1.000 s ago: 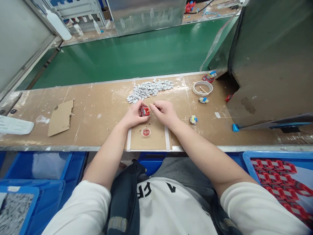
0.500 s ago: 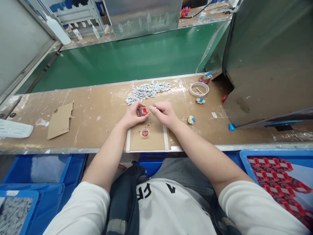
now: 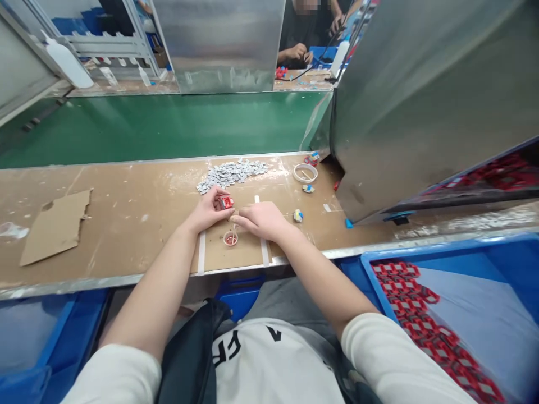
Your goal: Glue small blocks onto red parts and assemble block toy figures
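Observation:
My left hand (image 3: 205,213) is closed around a small red and grey plastic toy part (image 3: 226,202), its red side facing up. Pinched in my right hand (image 3: 261,220) is a thin pale stick (image 3: 234,231), whose lower end is in a small clear cup (image 3: 224,242) with reddish contents. The cup stands on the cardboard just in front of both hands, between two white tape strips. Beyond my left hand lies a pile of small grey-white pieces (image 3: 231,173).
To the right are a white tape ring (image 3: 305,173) and small blue-yellow-grey parts (image 3: 298,216). A torn cardboard piece (image 3: 56,227) lies at left. A metal panel (image 3: 404,112) borders the right. A blue bin (image 3: 458,252) holds red frames. Across the green belt (image 3: 168,126), another person's hands (image 3: 301,52) show.
My right hand has moved from beside the red part down toward me, bringing the stick into the cup. My left hand keeps the part. The view has shifted, revealing a person across the belt.

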{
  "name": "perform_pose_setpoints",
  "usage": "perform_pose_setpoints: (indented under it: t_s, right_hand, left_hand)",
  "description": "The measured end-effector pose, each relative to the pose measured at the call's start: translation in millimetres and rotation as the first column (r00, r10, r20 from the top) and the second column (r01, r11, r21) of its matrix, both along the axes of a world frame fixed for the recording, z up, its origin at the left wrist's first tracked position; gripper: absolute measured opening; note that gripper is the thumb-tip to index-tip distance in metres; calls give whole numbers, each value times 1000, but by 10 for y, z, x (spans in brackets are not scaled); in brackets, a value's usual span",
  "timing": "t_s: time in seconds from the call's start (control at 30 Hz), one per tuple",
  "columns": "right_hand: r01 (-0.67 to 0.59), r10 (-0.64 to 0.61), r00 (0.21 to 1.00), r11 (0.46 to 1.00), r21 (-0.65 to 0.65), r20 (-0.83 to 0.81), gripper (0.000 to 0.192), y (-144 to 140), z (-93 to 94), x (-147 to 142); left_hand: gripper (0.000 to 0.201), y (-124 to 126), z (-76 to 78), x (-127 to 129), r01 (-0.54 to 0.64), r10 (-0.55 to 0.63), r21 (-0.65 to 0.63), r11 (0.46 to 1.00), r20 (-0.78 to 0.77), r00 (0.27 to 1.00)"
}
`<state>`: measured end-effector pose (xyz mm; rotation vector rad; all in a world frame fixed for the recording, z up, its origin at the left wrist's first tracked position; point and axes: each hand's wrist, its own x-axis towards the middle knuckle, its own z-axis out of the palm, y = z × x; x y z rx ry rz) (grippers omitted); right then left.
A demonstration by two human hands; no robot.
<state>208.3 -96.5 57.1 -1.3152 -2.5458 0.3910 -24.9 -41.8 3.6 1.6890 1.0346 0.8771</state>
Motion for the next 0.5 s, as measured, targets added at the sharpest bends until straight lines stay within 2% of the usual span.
perform_pose_setpoints:
  t_s: [0.07,0.1,0.17,0.27,0.33,0.43,0.5]
  right_hand:
    - [208,-206,978,975,72,-34,49,-112,-29,256]
    - [318,-312,948,941,113,-66,44,-173,-69,424]
    - [437,-424,899,887,148,-110,35,-281,-183,799]
    - [436,-433,900,897,75,-51,50,-355,-358,1271]
    - [421,-422,906,907,-23,-39,41,-346,-430,1419]
    - [391,-407,901,912,-124,-152,24,-270,-458,1374]
    - [351,-389,867,920,-171,-312,30,-184,-447,1221]
  left_hand:
    - [57,-5,13,0,-7,7,-12,1000,-19,1000]
    - [57,-12,25,3,-11,10,-20,1000,-27,1000]
    - [56,-27,57,17,-5,4,-35,999,-38,999]
    - [56,-27,98,45,14,-15,-32,999,-40,999]
    - [57,-13,105,60,11,-11,-14,1000,-27,1000]
    - [58,-1,98,70,-2,2,-7,1000,13,1000]
    - [57,-10,91,72,-3,3,7,1000,44,999]
